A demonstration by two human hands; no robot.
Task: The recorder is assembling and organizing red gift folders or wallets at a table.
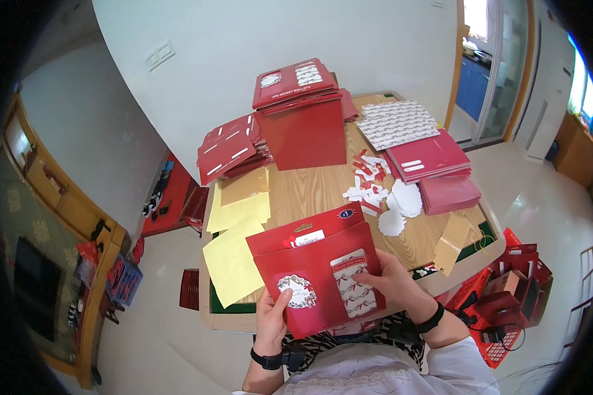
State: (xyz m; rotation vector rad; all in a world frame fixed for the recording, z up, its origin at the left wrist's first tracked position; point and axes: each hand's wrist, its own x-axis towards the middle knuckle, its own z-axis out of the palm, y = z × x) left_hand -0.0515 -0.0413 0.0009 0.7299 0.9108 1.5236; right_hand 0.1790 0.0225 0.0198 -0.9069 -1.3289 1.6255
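A flat red cardboard packet (323, 289) with a hang hole at its top is held up over the near table edge, tilted toward me. Its front carries a round white wreath picture and a patterned panel with bows. My left hand (272, 320) grips the lower left side, thumb on the front beside the wreath. My right hand (394, 282) grips the right side, thumb over the patterned panel. The other fingers of both hands are mostly hidden behind the packet. A small white label (308, 238) shows near its top.
On the wooden table (303, 187) stand a tall red box (303, 135), red card stacks (227, 148), patterned sheets (398, 123), and red packets (431, 156). White round cut-outs (405, 197), bow-printed pieces (369, 181) and yellow sheets (234, 260) lie nearer. A red crate (497, 342) stands at right.
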